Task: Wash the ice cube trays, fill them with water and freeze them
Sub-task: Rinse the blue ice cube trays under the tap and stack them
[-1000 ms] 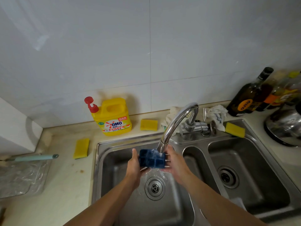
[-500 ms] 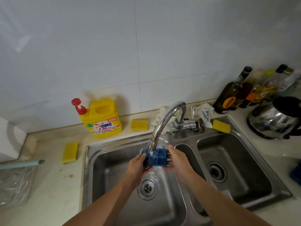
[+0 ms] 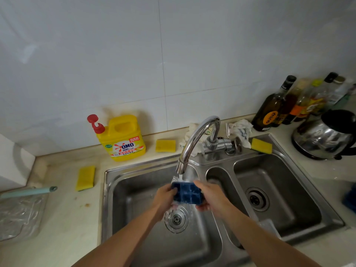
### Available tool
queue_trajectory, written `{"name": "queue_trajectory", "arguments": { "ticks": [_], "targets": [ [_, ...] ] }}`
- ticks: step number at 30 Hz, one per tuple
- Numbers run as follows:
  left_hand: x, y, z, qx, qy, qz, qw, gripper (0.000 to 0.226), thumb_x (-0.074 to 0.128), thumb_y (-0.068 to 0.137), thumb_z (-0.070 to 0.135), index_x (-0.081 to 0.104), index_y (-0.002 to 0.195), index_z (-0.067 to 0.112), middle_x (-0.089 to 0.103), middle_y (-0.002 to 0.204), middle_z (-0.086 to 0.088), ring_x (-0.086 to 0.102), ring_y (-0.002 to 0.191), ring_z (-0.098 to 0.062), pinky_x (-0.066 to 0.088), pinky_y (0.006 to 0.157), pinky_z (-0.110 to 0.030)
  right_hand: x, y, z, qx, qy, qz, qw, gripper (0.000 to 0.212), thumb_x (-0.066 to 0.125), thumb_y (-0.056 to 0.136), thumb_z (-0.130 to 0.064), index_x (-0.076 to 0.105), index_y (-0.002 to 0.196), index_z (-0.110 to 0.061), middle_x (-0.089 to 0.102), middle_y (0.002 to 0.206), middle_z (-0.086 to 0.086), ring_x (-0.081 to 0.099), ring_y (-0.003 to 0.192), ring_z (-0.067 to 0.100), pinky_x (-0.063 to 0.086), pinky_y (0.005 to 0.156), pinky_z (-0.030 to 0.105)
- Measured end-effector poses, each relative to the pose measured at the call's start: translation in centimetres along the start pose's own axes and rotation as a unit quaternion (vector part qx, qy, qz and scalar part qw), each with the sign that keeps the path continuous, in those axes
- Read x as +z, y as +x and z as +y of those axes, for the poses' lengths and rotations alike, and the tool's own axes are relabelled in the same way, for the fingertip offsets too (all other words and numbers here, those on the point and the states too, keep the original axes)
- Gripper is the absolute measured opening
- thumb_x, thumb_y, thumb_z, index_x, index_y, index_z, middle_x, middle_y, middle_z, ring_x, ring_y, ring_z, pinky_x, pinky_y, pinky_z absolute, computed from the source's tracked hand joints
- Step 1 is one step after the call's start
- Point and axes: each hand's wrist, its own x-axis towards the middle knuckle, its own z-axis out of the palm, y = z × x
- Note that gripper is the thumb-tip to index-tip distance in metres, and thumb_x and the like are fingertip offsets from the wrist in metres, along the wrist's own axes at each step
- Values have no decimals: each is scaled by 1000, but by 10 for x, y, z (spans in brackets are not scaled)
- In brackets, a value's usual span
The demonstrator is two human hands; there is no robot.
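A small dark blue ice cube tray is held over the left basin of the steel sink, right under the spout of the chrome tap. Water runs from the tap onto the tray's far edge and splashes down around the drain. My left hand grips the tray's left end. My right hand holds its right end, fingers over the top. The tray's cells face up and toward me.
A yellow detergent jug and yellow sponges lie around the sink. Bottles and a steel kettle stand at the right. A blue object shows at the right edge. A plastic bag lies left.
The tray has tipped so its cells face me more, and my hands have shifted slightly lower under the running water. The camera view has drifted a little.
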Motion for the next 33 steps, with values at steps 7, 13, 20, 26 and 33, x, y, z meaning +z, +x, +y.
{"name": "queue_trajectory", "arguments": {
  "ticks": [7,13,20,26,33],
  "targets": [
    [4,5,-21,-90,151,23,984,21,49,104,17,65,114,9,66,94,-10,59,76,-19,50,71,-29,5,-6,38,-132,-267,3,955,7,67,86,-42,62,87,-38,68,81,-14,64,70,2,48,55,12],
    [31,12,-26,-33,231,29,972,22,47,105,23,66,107,13,71,104,-12,69,93,-23,56,85,-35,-20,-14,62,-158,-334,74,926,33,64,93,-48,61,120,-30,54,115,-7,59,90,3,47,73,15],
    [71,15,-13,66,283,-24,957,18,53,98,19,65,86,25,73,94,-5,70,89,-24,59,86,-42,-86,-36,23,-234,-288,208,905,48,67,93,-47,57,135,-24,45,119,-10,50,98,0,37,78,8],
    [108,17,8,156,331,-24,930,25,57,100,18,61,80,31,63,74,12,61,64,6,46,59,-7,-156,-64,-30,-360,-187,308,860,52,62,90,-51,57,133,-23,47,123,-9,51,108,-11,48,80,5],
    [162,20,32,146,359,17,922,21,52,100,18,72,94,13,73,92,-6,69,88,-24,54,81,-35,-241,-33,33,-260,-294,297,870,44,57,98,-47,53,135,-23,46,132,-1,55,97,4,47,79,14]
  ]
}}
